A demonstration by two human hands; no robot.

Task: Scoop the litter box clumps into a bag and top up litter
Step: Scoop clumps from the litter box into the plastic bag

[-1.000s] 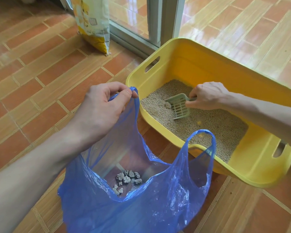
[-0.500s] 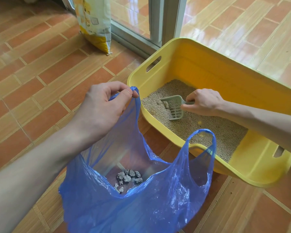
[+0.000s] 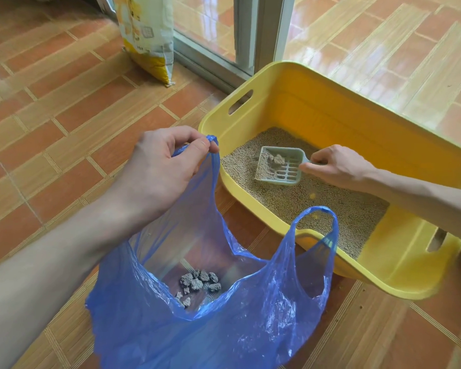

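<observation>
A yellow litter box (image 3: 357, 107) holds beige litter (image 3: 330, 209). My right hand (image 3: 338, 166) grips the handle of a pale green slotted scoop (image 3: 280, 166), which rests level on the litter with grey clumps (image 3: 276, 159) and some loose litter in it. My left hand (image 3: 160, 169) pinches one handle of a blue plastic bag (image 3: 224, 315) and holds it open beside the box's near wall. Several grey clumps (image 3: 200, 282) lie at the bag's bottom. The bag's other handle (image 3: 317, 217) stands up against the box rim.
A yellow and white litter sack (image 3: 147, 35) stands upright at the back, against a sliding glass door frame (image 3: 261, 33). The floor is orange and tan tile (image 3: 51, 102). The box has slot handles at both ends.
The scoop has turned from tilted on its edge to level and now carries clumps, and has shifted slightly left in the litter. My left hand and the bag stay put.
</observation>
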